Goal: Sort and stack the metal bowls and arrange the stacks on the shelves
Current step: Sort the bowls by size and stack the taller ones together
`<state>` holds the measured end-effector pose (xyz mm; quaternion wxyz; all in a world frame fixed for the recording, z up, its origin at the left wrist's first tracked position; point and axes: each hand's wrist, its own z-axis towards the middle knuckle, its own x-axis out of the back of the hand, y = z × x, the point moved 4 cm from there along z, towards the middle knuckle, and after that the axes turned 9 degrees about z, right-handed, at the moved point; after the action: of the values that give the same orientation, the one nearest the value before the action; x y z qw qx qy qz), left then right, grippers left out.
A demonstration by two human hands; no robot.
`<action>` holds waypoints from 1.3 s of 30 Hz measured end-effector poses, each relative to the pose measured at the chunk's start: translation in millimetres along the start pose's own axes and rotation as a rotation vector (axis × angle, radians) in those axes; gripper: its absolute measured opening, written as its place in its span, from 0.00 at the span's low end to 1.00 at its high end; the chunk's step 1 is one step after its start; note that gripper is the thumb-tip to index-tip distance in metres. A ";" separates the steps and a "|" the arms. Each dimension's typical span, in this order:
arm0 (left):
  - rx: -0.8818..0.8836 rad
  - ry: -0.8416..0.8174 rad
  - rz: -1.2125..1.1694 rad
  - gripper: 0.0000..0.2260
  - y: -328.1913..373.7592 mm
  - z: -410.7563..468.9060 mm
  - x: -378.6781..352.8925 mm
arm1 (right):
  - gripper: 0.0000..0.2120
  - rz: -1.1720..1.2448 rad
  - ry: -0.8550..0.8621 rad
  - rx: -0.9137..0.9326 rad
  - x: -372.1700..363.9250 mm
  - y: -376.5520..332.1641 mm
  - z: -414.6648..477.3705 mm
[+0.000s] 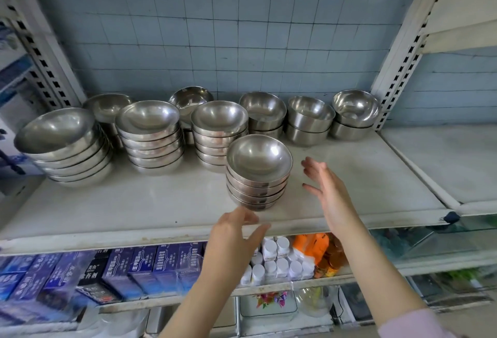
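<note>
Front stack: shiny round steel bowls (pixel 258 173) stood nested near the front edge of the white shelf (pixel 134 211).
Left hand (pixel 234 232): grip apart, fingertips at the stack's base, contact unclear.
Right hand (pixel 329 189): grip apart, just beside the stack.
Risk: a lopsided push could tip the stack off the edge.

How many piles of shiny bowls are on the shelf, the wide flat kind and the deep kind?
Piles of wide shallow bowls: 6
Piles of deep bowls: 3
Total: 9 piles
</note>
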<state>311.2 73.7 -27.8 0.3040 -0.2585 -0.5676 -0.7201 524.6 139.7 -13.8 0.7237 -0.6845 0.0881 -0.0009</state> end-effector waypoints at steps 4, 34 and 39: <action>-0.123 -0.129 -0.047 0.17 45.1 3.8 -31.0 | 0.29 0.079 0.163 0.048 53.1 -1.9 20.9; 0.376 0.151 -0.375 0.32 195.0 220.1 -235.6 | 0.54 -0.494 -0.253 0.063 238.5 -51.7 235.3; 0.367 0.168 -0.379 0.30 194.5 178.4 -225.2 | 0.50 -0.450 -0.324 0.072 250.1 -53.2 197.5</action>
<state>611.8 246.9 -21.3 0.2516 -0.0276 -0.6997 -0.6681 802.7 301.5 16.7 0.7339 -0.6519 -0.1830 -0.0550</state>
